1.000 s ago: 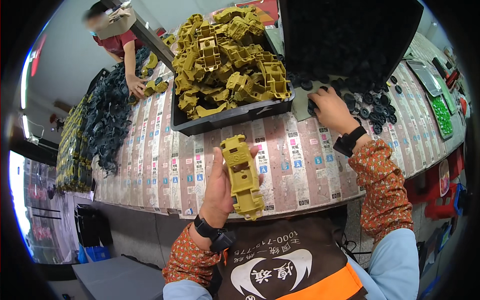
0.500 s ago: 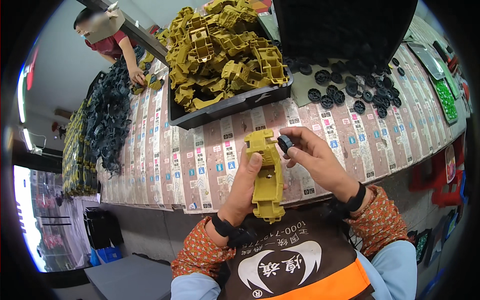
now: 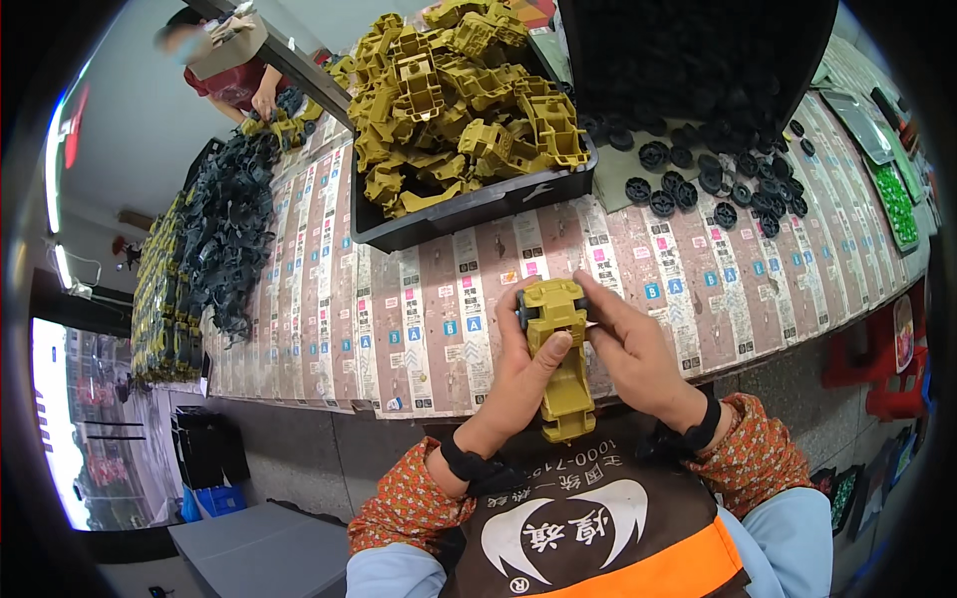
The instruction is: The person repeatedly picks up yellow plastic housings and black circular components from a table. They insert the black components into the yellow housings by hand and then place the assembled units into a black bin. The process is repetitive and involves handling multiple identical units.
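Upright over the table's near edge is a yellow plastic toy car body (image 3: 568, 394), with its open underside facing up. My left hand (image 3: 523, 374) is closed round its left side, the thumb pressing on the middle. A dark wheel (image 3: 522, 311) shows at the upper left of the body, beside my left fingers. My right hand (image 3: 638, 364) is closed against the upper right side, its fingers on a black toy wheel (image 3: 580, 303) that is mostly hidden between hand and body.
Beyond my hands stands a black crate (image 3: 478, 204) heaped with yellow car bodies (image 3: 439, 110). Loose black wheels (image 3: 726, 214) lie to the right, by a large dark bin (image 3: 688, 60). Dark plastic parts (image 3: 229, 229) are piled at left; a co-worker's hand (image 3: 264, 100) handles yellow parts.
My right hand has brought the black wheel from just off the car body to its upper right side. The body has shifted slightly right. The co-worker's arm has drawn back.
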The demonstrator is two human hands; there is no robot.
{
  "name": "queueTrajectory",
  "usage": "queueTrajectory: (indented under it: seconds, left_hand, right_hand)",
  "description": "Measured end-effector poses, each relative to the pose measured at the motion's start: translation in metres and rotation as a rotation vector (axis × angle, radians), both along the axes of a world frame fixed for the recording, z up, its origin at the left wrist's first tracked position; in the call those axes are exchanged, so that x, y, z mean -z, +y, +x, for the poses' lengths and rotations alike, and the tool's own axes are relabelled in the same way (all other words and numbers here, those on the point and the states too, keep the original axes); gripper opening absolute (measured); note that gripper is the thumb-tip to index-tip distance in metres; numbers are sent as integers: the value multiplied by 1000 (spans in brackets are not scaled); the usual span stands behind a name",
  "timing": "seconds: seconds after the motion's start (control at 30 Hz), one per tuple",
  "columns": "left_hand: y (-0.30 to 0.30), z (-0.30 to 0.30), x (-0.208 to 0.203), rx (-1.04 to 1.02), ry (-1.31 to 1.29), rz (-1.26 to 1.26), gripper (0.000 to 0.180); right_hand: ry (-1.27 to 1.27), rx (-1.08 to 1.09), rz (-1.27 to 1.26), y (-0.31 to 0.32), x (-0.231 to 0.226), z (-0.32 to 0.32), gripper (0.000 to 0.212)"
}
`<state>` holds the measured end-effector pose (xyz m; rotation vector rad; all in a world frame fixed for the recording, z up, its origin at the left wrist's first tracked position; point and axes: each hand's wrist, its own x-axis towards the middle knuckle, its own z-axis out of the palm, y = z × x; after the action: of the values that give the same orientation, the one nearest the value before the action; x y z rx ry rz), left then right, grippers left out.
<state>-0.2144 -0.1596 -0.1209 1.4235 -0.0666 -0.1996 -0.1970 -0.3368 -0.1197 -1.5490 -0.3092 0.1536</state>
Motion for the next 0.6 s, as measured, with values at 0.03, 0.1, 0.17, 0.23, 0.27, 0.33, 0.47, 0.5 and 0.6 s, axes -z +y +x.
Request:
queueTrajectory:
  seconds: [0.03, 0.1, 0.17, 0.23, 0.27, 0.33, 0.47, 0.5, 0.6]
  left_hand:
    - [1, -1, 5, 6, -13, 15, 77]
    - [-1, -2, 2, 28, -47, 80, 76]
    - [0, -5, 3, 77, -52, 94, 77]
    - [2, -5, 7, 132, -39, 89, 77]
    - [4, -5, 7, 163, -22, 86, 76]
    - [14, -5, 3, 207, 3, 92, 76]
    - [17, -17, 21, 103, 195, 131, 93]
    - [11, -14, 15, 92, 232, 356, 100]
    - [-4, -9, 31, 75, 54, 89, 91]
  right_hand:
    - [-28, -18, -60, -2, -8, -3, 65]
    - [-49, -34, -99, -4, -9, -5, 75]
    - [-2, -67, -148, -9, -12, -7, 75]
    - [-28, -56, -163, -13, -5, -7, 75]
    - [12, -52, -107, -13, 0, -8, 74]
    - [83, -65, 16, -9, 5, -7, 71]
    - [107, -202, -163, -6, 2, 2, 57]
    - [172, -233, -53, -8, -8, 5, 55]
    - [228, -305, -280, -47, 16, 57, 48]
